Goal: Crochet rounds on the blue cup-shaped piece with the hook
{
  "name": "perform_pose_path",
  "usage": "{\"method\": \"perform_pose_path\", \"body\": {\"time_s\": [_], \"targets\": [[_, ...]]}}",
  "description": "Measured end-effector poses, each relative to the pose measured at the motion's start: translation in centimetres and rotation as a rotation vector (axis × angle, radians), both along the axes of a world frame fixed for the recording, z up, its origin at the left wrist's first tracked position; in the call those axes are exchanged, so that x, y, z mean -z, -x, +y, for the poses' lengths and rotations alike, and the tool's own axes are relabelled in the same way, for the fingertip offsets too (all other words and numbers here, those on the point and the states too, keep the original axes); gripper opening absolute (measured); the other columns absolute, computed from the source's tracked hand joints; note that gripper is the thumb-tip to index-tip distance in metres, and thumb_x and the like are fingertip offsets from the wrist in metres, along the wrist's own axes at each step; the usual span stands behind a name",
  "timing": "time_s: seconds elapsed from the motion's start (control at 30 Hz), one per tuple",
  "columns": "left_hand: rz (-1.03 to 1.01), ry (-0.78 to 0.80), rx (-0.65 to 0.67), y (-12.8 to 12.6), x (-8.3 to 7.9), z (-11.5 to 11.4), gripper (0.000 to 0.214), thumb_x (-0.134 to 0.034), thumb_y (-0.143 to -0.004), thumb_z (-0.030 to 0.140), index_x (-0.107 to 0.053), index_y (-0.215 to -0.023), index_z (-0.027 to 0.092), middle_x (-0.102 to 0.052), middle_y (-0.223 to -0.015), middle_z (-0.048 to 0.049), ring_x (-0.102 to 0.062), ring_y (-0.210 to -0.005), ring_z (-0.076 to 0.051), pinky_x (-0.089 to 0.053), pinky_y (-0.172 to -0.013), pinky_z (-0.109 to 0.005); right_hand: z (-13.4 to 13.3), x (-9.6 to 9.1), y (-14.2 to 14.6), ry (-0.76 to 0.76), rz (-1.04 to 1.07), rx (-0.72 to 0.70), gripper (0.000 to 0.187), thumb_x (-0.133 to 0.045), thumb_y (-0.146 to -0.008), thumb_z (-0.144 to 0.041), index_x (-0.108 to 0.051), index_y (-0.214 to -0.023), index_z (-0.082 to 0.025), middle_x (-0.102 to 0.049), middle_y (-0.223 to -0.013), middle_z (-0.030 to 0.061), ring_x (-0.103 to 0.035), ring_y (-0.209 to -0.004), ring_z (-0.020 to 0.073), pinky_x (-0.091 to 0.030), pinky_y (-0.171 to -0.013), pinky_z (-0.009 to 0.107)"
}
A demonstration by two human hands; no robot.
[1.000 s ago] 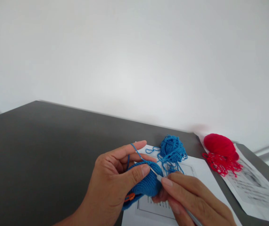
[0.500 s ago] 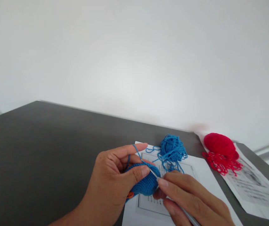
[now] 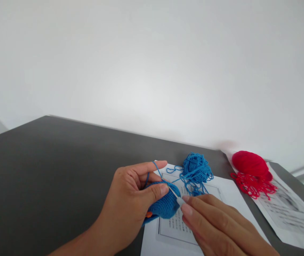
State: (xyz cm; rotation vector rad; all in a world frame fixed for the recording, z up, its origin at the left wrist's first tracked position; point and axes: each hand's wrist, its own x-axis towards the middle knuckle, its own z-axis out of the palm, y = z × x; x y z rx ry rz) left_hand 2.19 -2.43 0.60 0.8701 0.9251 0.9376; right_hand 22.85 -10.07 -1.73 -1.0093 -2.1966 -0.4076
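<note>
My left hand (image 3: 130,199) pinches a blue crocheted piece (image 3: 165,206) between thumb and fingers, with blue yarn looped over the raised index finger. A small orange marker (image 3: 148,214) clips to the piece's lower edge. My right hand (image 3: 218,227) grips a thin metal crochet hook (image 3: 173,192), its tip poking into the top edge of the piece. The strand runs back to a loose ball of blue yarn (image 3: 196,170) lying just behind the hands.
A printed white sheet (image 3: 173,234) lies under the hands on a dark grey table (image 3: 48,170). A red yarn ball (image 3: 250,165) with loose strands rests on a second printed sheet (image 3: 287,213) at right. A white wall stands behind the table.
Both hands and the blue piece sit slightly lower and further right in view. The right hand has rolled so its fingers cover more of the hook's handle.
</note>
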Motion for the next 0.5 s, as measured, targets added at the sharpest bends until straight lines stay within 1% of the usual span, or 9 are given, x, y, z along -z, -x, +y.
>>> {"method": "perform_pose_path", "body": {"time_s": [0.07,0.13,0.2,0.3,0.33,0.37,0.4,0.43,0.5], "targets": [[0.038,-0.016,0.012,0.0,0.0,0.1,0.054,-0.088,-0.06,0.016,-0.081,-0.113,0.012,-0.071,-0.066,-0.0012,-0.051,-0.047,-0.007,-0.039,-0.039,-0.013,0.5,0.5,-0.1,-0.089,-0.018,-0.034,0.029,-0.056,-0.104,-0.028,-0.074,-0.126,-0.024,-0.082,-0.107,0.0061,-0.08,-0.098,0.0249,-0.069,-0.08,0.029],[0.09,-0.041,0.027,0.0,-0.1,0.2,0.05,-0.085,-0.065,0.019,-0.081,-0.115,0.011,-0.07,-0.067,-0.0008,-0.048,-0.045,-0.007,-0.038,-0.037,-0.014,1.1,0.7,-0.2,-0.165,-0.038,-0.08,0.027,-0.06,-0.102,-0.029,-0.076,-0.122,-0.024,-0.082,-0.104,0.0057,-0.08,-0.09,0.0235,-0.068,-0.072,0.026],[0.141,-0.075,0.038,0.1,-0.1,0.3,0.048,-0.082,-0.069,0.021,-0.08,-0.116,0.01,-0.069,-0.066,-0.0004,-0.047,-0.046,-0.007,-0.038,-0.038,-0.015,1.5,0.6,-0.1,-0.201,-0.065,-0.099,0.025,-0.063,-0.1,-0.026,-0.076,-0.12,-0.024,-0.083,-0.102,0.0052,-0.08,-0.084,0.0222,-0.067,-0.066,0.024],[0.209,-0.138,0.05,0.1,-0.1,0.4,0.042,-0.08,-0.071,0.021,-0.08,-0.112,0.009,-0.068,-0.065,-0.0002,-0.047,-0.046,-0.008,-0.037,-0.04,-0.017,1.6,0.1,0.0,-0.213,-0.113,-0.093,0.025,-0.062,-0.1,-0.026,-0.076,-0.12,-0.025,-0.083,-0.098,0.0043,-0.079,-0.08,0.0211,-0.066,-0.062,0.023],[0.231,-0.163,0.051,0.1,-0.1,0.4,0.036,-0.079,-0.072,0.021,-0.081,-0.106,0.009,-0.069,-0.066,-0.0007,-0.048,-0.047,-0.008,-0.037,-0.042,-0.018,1.5,-0.1,0.1,-0.21,-0.13,-0.09,0.025,-0.061,-0.101,-0.026,-0.076,-0.12,-0.024,-0.083,-0.097,0.0043,-0.079,-0.079,0.0211,-0.066,-0.062,0.023],[0.254,-0.19,0.053,0.2,0.0,0.5,0.026,-0.078,-0.072,0.02,-0.082,-0.096,0.01,-0.07,-0.068,-0.0018,-0.05,-0.049,-0.009,-0.038,-0.044,-0.019,1.4,-0.3,0.1,-0.205,-0.148,-0.093,0.025,-0.058,-0.102,-0.027,-0.076,-0.119,-0.023,-0.083,-0.096,0.0047,-0.079,-0.079,0.021,-0.066,-0.063,0.023],[0.275,-0.216,0.054,0.2,0.0,0.5,0.014,-0.077,-0.073,0.02,-0.081,-0.084,0.011,-0.071,-0.07,-0.0031,-0.054,-0.052,-0.011,-0.04,-0.047,-0.021,1.4,-0.5,0.2,-0.208,-0.159,-0.097,0.027,-0.053,-0.104,-0.027,-0.077,-0.116,-0.022,-0.082,-0.094,0.0055,-0.079,-0.079,0.021,-0.065,-0.062,0.024],[0.297,-0.242,0.056,0.2,0.0,0.5,0.007,-0.076,-0.073,0.019,-0.077,-0.072,0.013,-0.073,-0.073,-0.0043,-0.057,-0.057,-0.013,-0.042,-0.05,-0.022,1.4,-0.7,0.3,-0.206,-0.172,-0.1,0.032,-0.047,-0.107,-0.027,-0.077,-0.113,-0.019,-0.082,-0.091,0.0066,-0.078,-0.079,0.0211,-0.065,-0.061,0.025],[0.341,-0.296,0.071,0.3,0.1,0.6,0.018,-0.074,-0.075,0.018,-0.069,-0.058,0.015,-0.074,-0.076,-0.0055,-0.063,-0.066,-0.017,-0.045,-0.056,-0.024,1.4,-1.1,0.3,-0.206,-0.199,-0.118,0.044,-0.035,-0.11,-0.029,-0.077,-0.107,-0.017,-0.081,-0.085,0.0079,-0.078,-0.077,0.0209,-0.063,-0.056,0.026]]}}
